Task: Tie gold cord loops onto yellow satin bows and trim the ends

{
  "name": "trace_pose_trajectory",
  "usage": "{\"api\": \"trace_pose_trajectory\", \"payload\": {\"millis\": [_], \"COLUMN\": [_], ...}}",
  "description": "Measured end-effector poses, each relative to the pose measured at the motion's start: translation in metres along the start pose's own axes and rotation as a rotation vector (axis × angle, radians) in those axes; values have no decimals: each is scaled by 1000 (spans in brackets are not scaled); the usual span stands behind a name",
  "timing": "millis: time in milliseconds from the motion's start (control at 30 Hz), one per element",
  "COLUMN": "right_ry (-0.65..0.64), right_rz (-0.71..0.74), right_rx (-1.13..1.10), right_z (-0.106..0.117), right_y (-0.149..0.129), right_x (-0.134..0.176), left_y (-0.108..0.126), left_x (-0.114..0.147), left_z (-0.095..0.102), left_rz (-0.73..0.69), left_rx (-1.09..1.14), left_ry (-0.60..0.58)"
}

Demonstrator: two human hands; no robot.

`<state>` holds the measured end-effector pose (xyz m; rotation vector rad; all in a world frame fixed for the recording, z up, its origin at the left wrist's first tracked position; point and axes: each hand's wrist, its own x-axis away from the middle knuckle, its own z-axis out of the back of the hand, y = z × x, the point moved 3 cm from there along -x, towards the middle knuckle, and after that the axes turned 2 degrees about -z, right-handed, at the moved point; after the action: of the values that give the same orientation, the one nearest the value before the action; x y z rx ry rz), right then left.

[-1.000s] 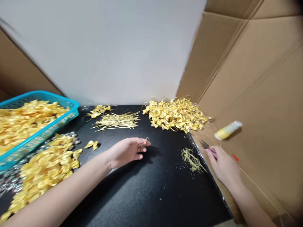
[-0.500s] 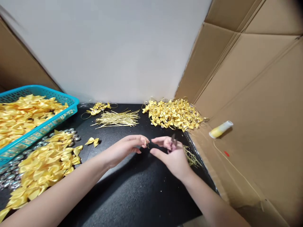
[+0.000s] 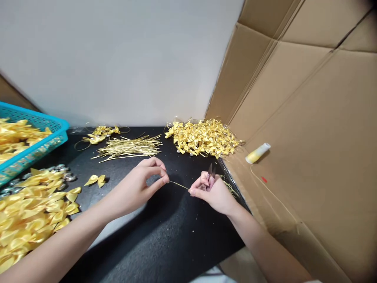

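A short length of gold cord stretches between my two hands above the black table. My left hand pinches its left end between thumb and fingertips. Its other end sits in the pinch of my right hand, which also keeps small thread snips in the palm, blades pointing up. A single yellow ribbon bow lies on the table left of my left hand. Beyond the hands is a bundle of cut gold cords.
A blue basket of yellow bows stands at the left, with loose bows and silver beads before it. Finished-looking bows with loops are heaped at the back right. A thread spool rests by the cardboard wall.
My hands have moved apart, and the gold cord now spans between them. The view has shifted to the right.
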<state>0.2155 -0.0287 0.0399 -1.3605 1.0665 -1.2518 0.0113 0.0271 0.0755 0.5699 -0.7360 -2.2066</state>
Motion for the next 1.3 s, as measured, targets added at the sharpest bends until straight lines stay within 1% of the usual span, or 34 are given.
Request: {"api": "trace_pose_trajectory", "payload": {"millis": [133, 267, 400, 467, 533, 667, 767, 833, 1033, 1133, 1200, 1300], "right_ry": [-12, -27, 37, 64, 77, 94, 63, 74, 214, 266, 262, 243], "right_rz": [-20, -38, -12, 39, 108, 262, 308, 319, 307, 274, 234, 177], "right_rx": [-17, 31, 62, 49, 53, 180, 260, 284, 366, 313, 243, 122], "right_z": [5, 11, 11, 4, -8, -33, -44, -47, -39, -31, -26, -20], "right_y": [0, 4, 5, 1, -4, -13, -12, -9, 9, 22, 29, 35], "right_x": [10, 16, 15, 11, 6, -5, -12, -15, -24, -29, -33, -36], "left_y": [5, 5, 7, 8, 10, 12, 12, 12, 12, 10, 5, -4], "left_x": [0, 1, 2, 2, 2, 5, 6, 7, 8, 7, 7, 5], "left_z": [-2, 0, 1, 1, 1, 2, 2, 3, 6, 7, 6, 4], "left_rz": [-25, -19, -15, -25, -38, -53, -55, -49, 2, 16, 38, 88], "left_rx": [-40, -44, -45, -56, -70, -83, -70, -46, 161, 264, 283, 241], "left_ry": [9, 14, 7, -2, -8, -6, 1, 0, -96, -158, -158, -109]}}
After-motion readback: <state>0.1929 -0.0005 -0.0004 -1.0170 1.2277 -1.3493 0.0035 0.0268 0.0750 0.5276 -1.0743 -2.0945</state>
